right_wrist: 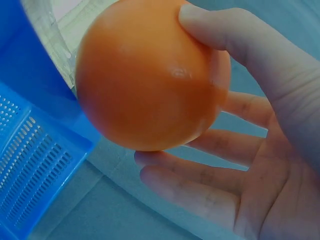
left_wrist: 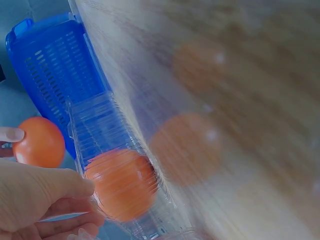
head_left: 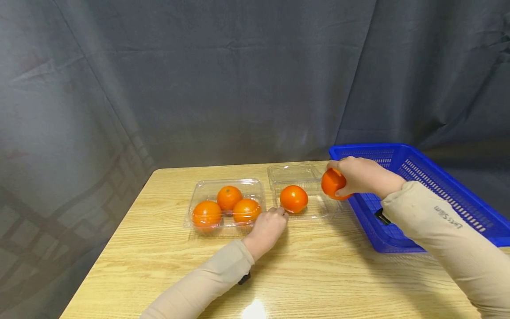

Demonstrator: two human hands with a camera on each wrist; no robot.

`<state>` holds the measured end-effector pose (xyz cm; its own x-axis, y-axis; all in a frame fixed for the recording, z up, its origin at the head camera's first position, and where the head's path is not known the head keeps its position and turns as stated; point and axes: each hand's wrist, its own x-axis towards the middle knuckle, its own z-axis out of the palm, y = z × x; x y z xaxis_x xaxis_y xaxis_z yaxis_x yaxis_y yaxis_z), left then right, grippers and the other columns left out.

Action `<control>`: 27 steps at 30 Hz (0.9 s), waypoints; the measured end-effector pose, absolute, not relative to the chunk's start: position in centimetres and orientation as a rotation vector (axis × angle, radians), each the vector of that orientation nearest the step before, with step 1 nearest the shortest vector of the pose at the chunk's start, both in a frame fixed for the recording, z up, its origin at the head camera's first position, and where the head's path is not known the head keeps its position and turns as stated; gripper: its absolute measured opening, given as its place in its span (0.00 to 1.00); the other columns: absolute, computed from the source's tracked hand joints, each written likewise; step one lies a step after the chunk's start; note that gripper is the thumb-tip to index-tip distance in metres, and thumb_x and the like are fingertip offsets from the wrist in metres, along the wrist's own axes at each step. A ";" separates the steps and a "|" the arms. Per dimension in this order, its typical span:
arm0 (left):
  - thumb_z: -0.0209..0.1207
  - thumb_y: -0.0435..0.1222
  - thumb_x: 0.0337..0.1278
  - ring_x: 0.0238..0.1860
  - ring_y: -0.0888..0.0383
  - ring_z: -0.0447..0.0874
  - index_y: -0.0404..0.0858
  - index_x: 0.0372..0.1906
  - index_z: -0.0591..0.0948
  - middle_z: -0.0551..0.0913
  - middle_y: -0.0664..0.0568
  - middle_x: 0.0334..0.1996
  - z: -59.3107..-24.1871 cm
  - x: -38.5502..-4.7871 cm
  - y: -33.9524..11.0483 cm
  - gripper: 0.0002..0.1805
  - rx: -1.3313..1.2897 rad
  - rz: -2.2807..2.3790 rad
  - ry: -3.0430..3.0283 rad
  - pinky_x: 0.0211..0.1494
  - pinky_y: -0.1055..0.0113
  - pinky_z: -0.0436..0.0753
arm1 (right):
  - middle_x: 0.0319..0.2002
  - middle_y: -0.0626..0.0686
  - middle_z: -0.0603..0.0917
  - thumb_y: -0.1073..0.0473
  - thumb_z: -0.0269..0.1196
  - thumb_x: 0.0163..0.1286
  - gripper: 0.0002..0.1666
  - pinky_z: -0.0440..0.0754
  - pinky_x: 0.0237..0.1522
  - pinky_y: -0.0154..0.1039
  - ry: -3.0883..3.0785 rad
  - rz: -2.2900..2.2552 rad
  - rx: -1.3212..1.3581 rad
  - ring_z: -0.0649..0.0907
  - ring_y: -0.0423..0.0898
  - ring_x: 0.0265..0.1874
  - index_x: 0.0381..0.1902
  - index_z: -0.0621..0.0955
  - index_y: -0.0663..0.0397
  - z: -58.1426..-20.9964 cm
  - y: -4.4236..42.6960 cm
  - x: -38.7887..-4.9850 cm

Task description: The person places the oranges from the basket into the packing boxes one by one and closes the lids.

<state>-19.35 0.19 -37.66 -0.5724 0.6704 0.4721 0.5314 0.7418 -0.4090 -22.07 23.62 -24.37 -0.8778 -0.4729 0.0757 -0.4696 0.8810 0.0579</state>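
My right hand (head_left: 358, 176) holds an orange (head_left: 330, 182) beside the blue basket, over the right end of an open clear plastic container (head_left: 317, 205). In the right wrist view, the thumb and fingers grip that orange (right_wrist: 145, 80) around its side. Another orange (head_left: 294, 199) sits in the left part of the open container, whose lid (head_left: 292, 173) lies back behind it. My left hand (head_left: 268, 228) pinches the container's front left edge; in the left wrist view, the thumb and fingers meet at the clear wall beside the orange (left_wrist: 122, 185).
Left of the open container stands another clear plastic container (head_left: 202, 191) with three oranges under its lid. A blue perforated basket (head_left: 368, 228) stands at the right of the wooden table (head_left: 159, 252). A grey curtain (head_left: 239, 88) hangs behind the table.
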 end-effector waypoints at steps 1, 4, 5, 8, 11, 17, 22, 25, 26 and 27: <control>0.67 0.33 0.44 0.24 0.68 0.78 0.45 0.29 0.84 0.82 0.60 0.27 -37.7 -19.4 0.2 0.05 -0.900 0.296 -2.322 0.23 0.80 0.79 | 0.28 0.52 0.82 0.55 0.74 0.42 0.29 0.79 0.25 0.42 -2.964 -0.056 0.737 0.77 0.47 0.24 0.43 0.79 0.57 -24.4 23.6 -22.1; 0.66 0.33 0.45 0.25 0.68 0.79 0.46 0.29 0.84 0.82 0.60 0.28 -37.7 -19.3 0.2 0.05 -0.896 0.298 -2.326 0.23 0.80 0.79 | 0.27 0.52 0.82 0.55 0.75 0.41 0.28 0.79 0.25 0.42 -2.968 -0.054 0.736 0.77 0.47 0.24 0.42 0.79 0.57 -24.6 23.4 -22.2; 0.66 0.33 0.45 0.25 0.68 0.79 0.45 0.30 0.84 0.82 0.60 0.28 -37.7 -19.3 0.2 0.05 -0.896 0.297 -2.327 0.23 0.80 0.79 | 0.27 0.52 0.82 0.55 0.75 0.41 0.28 0.79 0.24 0.42 -2.969 -0.047 0.736 0.77 0.47 0.24 0.42 0.79 0.57 -24.7 23.3 -22.2; 0.66 0.33 0.45 0.25 0.68 0.79 0.45 0.30 0.84 0.82 0.59 0.28 -37.7 -19.3 0.2 0.05 -0.898 0.293 -2.329 0.23 0.80 0.79 | 0.27 0.52 0.81 0.56 0.75 0.41 0.26 0.79 0.24 0.41 -2.966 -0.033 0.748 0.77 0.47 0.23 0.40 0.79 0.56 -24.9 23.2 -22.3; 0.66 0.33 0.45 0.24 0.68 0.79 0.45 0.30 0.84 0.82 0.59 0.27 -37.7 -19.3 0.2 0.05 -0.897 0.291 -2.326 0.23 0.80 0.79 | 0.26 0.52 0.81 0.56 0.75 0.41 0.25 0.79 0.24 0.41 -2.966 -0.028 0.755 0.77 0.47 0.23 0.38 0.79 0.56 -25.0 23.0 -22.4; 0.67 0.33 0.44 0.24 0.68 0.78 0.45 0.30 0.84 0.82 0.60 0.27 -37.6 -19.3 0.2 0.05 -0.900 0.294 -2.319 0.22 0.80 0.79 | 0.27 0.50 0.80 0.56 0.75 0.40 0.25 0.79 0.25 0.41 -2.974 -0.044 0.780 0.77 0.46 0.23 0.37 0.78 0.55 -25.3 22.7 -22.5; 0.67 0.33 0.44 0.24 0.68 0.78 0.45 0.30 0.84 0.82 0.60 0.27 -37.7 -19.3 0.2 0.05 -0.902 0.297 -2.315 0.23 0.80 0.79 | 0.25 0.49 0.80 0.58 0.74 0.40 0.23 0.78 0.25 0.39 -2.976 -0.030 0.797 0.76 0.45 0.22 0.35 0.78 0.55 -25.7 22.5 -22.6; 0.67 0.33 0.44 0.24 0.68 0.79 0.45 0.30 0.84 0.82 0.60 0.27 -37.8 -19.4 0.3 0.05 -0.900 0.300 -2.319 0.23 0.80 0.79 | 0.25 0.48 0.80 0.59 0.74 0.39 0.22 0.77 0.24 0.39 -2.979 -0.027 0.801 0.76 0.45 0.21 0.34 0.78 0.54 -25.9 22.4 -22.6; 0.66 0.33 0.45 0.25 0.68 0.79 0.45 0.30 0.84 0.82 0.60 0.27 -37.7 -19.4 0.3 0.05 -0.901 0.297 -2.324 0.23 0.80 0.79 | 0.25 0.48 0.80 0.59 0.74 0.39 0.22 0.77 0.24 0.39 -2.981 -0.024 0.805 0.76 0.45 0.21 0.34 0.78 0.54 -26.0 22.4 -22.6; 0.66 0.33 0.45 0.25 0.68 0.79 0.45 0.30 0.84 0.82 0.60 0.27 -37.7 -19.4 0.3 0.05 -0.902 0.292 -2.329 0.23 0.80 0.79 | 0.25 0.48 0.80 0.59 0.74 0.38 0.22 0.77 0.24 0.38 -2.982 -0.025 0.810 0.76 0.45 0.22 0.34 0.78 0.54 -26.1 22.3 -22.6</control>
